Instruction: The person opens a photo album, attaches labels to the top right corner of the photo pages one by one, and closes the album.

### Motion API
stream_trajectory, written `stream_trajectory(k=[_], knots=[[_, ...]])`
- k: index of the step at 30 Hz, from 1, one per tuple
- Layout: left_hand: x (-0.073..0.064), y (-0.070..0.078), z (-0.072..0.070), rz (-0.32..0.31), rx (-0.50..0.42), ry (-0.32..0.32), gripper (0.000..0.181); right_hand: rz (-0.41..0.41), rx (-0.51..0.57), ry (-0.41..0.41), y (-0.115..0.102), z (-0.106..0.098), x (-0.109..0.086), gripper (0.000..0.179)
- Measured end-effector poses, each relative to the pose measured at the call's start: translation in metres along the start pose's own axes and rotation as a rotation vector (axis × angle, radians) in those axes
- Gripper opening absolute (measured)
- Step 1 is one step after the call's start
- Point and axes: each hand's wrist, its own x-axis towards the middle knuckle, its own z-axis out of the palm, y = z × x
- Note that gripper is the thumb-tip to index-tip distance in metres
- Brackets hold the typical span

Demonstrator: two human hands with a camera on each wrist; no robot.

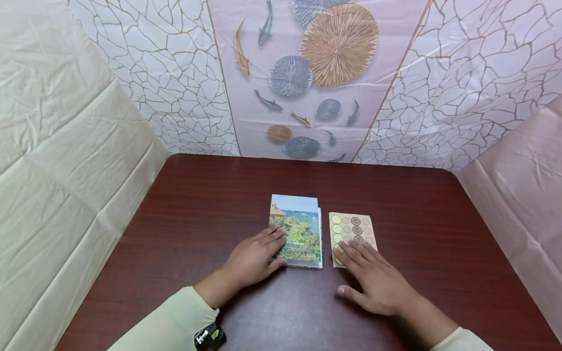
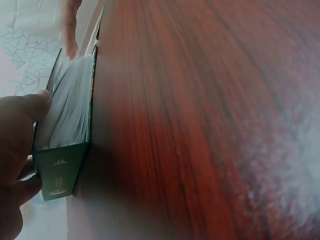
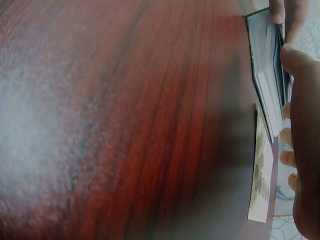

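While my left fingers (image 1: 271,237) lie loosely extended on the photo album (image 1: 300,229), presumably steadying its cover, my right fingers (image 1: 353,256) stretch over the tan sticker sheet (image 1: 351,228), gripping nothing; I cannot tell whether they press it. The album sits directly beneath the left fingers, the sheet just right of it, both well short of the desk's (image 1: 210,209) far edge.

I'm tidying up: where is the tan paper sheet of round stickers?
In the head view, the sheet lies right of the rectangular blue-and-green photo album, partly under the right hand.
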Motion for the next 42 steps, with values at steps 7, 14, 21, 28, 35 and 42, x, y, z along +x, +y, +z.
stream_trajectory(k=[7, 14, 21, 28, 35, 42], knots=[[-0.002, 0.001, -0.001, -0.022, -0.103, 0.044, 0.048, -0.023, 0.016, 0.014, -0.003, 0.002, 0.001, 0.077], [-0.005, 0.001, -0.002, -0.031, -0.131, 0.072, 0.045, -0.046, 0.022, 0.027, -0.009, 0.002, 0.005, 0.079], [-0.007, 0.001, -0.003, -0.041, -0.193, 0.11, 0.053, -0.05, 0.036, 0.028, -0.015, 0.003, 0.008, 0.082], [-0.01, -0.001, -0.003, -0.007, -0.216, 0.168, 0.053, -0.058, 0.042, 0.052, -0.019, 0.006, 0.011, 0.083], [-0.011, -0.002, -0.003, -0.011, -0.24, 0.192, 0.056, -0.063, 0.06, 0.064, -0.026, 0.006, 0.015, 0.083], [-0.012, -0.002, -0.005, 0.004, -0.24, 0.235, 0.056, -0.084, 0.069, 0.052, -0.034, 0.007, 0.022, 0.085]])
